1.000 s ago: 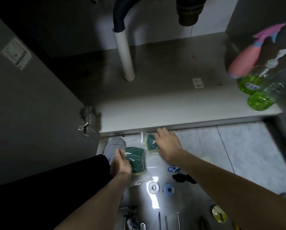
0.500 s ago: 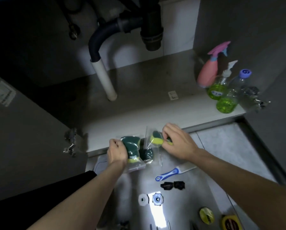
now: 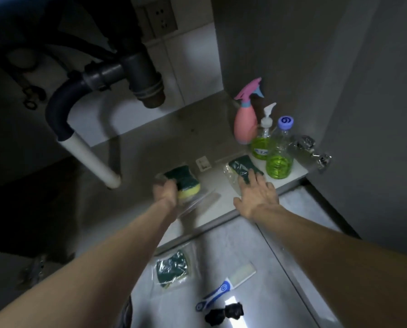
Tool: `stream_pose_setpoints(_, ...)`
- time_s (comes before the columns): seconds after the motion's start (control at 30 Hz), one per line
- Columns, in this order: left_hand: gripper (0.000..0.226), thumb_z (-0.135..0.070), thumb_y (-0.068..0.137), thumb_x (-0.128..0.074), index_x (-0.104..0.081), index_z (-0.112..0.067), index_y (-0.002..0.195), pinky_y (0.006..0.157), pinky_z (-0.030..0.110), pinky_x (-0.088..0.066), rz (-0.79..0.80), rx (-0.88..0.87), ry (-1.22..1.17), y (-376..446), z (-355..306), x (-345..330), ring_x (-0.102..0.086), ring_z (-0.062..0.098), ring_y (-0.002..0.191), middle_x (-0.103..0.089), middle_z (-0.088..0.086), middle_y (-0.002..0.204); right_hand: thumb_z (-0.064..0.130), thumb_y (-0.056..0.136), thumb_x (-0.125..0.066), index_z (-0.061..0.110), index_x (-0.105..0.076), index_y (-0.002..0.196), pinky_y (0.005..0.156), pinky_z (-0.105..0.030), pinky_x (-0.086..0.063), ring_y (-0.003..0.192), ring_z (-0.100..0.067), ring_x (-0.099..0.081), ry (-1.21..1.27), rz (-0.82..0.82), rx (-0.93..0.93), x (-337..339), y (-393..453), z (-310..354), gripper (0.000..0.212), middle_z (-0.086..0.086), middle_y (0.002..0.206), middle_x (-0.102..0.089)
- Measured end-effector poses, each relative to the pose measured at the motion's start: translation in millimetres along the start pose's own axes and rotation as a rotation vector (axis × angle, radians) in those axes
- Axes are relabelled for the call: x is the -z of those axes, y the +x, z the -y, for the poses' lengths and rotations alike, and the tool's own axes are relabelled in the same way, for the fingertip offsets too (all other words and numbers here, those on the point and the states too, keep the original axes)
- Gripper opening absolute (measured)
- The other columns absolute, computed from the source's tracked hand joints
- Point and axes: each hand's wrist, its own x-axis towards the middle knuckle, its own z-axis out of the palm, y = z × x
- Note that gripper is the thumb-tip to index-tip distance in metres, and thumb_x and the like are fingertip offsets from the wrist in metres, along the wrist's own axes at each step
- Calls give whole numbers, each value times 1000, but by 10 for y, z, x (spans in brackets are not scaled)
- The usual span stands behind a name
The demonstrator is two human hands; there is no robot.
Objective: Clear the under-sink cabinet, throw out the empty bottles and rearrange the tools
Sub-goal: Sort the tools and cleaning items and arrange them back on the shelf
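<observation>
My left hand (image 3: 165, 189) grips a wrapped green-and-yellow sponge (image 3: 183, 179) just above the cabinet floor (image 3: 164, 147). My right hand (image 3: 256, 192) lies flat with straight fingers on a second wrapped sponge (image 3: 239, 168) on the cabinet floor near its front edge. Right of that sponge stand a pink spray bottle (image 3: 245, 124), a pump bottle of green liquid (image 3: 261, 143) and a clear bottle with green liquid and a blue cap (image 3: 279, 159). A third wrapped sponge (image 3: 173, 268) lies on the tiled floor below.
The white drain pipe (image 3: 89, 159) and dark trap (image 3: 145, 79) hang at the left of the cabinet. A door hinge (image 3: 313, 150) sticks out at the right wall. On the tiles lie a blue-and-white brush (image 3: 223, 287) and a black part (image 3: 223, 313).
Both hands lifted sponges from the tiles into the cabinet. The right hand has set its sponge down beside the bottles; the left still holds its sponge. The view tilted upward.
</observation>
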Motion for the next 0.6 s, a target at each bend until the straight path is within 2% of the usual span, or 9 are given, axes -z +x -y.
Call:
stream_pose_setpoints(0.13,38,-5,96,-51,-50,-4,134,90,45,-55,36,-36,-69,71,-160,-505,-64,39,105,-62,24,123,48,96,-43,21,-28,156,112,-44,-31,147,-27,-20,56,-73,22,123,97,-168,67,-9,164,-16)
stream_pose_setpoints(0.23,32,-6,97,-50,-55,-2,129,71,32,-52,67,-61,-112,133,-262,-904,-63,29,89,-64,21,120,43,95,-43,19,-35,151,110,-43,-35,141,-27,-27,84,-135,63,87,69,-297,61,-9,161,-24)
stream_pose_setpoints(0.33,29,-12,99,-51,-57,-5,127,49,22,-52,122,-66,-110,192,-321,-1249,-61,22,75,-63,15,111,40,95,-43,15,-30,154,117,-40,-28,147,-27,-21,92,-184,108,-45,4,-361,65,-12,163,-17)
stream_pose_setpoints(0.37,31,-16,99,-54,-57,-4,128,53,23,-54,160,-79,-85,214,-313,-1332,-61,22,79,-64,15,114,39,95,-43,14,-28,155,120,-39,-23,149,-27,-16,96,-201,122,-84,-15,-372,66,-12,165,-13)
stream_pose_setpoints(0.43,51,-32,93,-66,-56,-4,135,83,34,-58,250,-83,74,253,-248,-1420,-63,24,99,-62,15,129,38,96,-42,12,-26,155,123,-38,-16,152,-27,-10,97,-233,133,-145,-45,-384,67,-13,166,-10)
stream_pose_setpoints(0.47,65,-40,86,-73,-54,-6,138,97,38,-53,272,-82,189,260,-203,-1430,-63,26,110,-61,14,133,38,96,-42,12,-25,156,123,-38,-14,152,-27,-9,93,-245,132,-167,-53,-384,67,-13,166,-9)
stream_pose_setpoints(0.53,75,-43,75,-83,-55,-10,136,104,38,-48,289,-153,328,264,-106,-1421,-62,28,116,-63,12,130,39,96,-43,11,-23,156,123,-39,-13,153,-27,-8,96,-254,122,-198,-56,-356,69,-13,166,-10)
stream_pose_setpoints(0.6,66,-38,73,-86,-60,-12,128,103,37,-49,309,-245,370,273,-36,-1407,-64,26,112,-67,9,123,38,95,-44,10,-23,156,123,-40,-14,153,-27,-9,120,-259,107,-210,-55,-296,71,-14,166,-11)
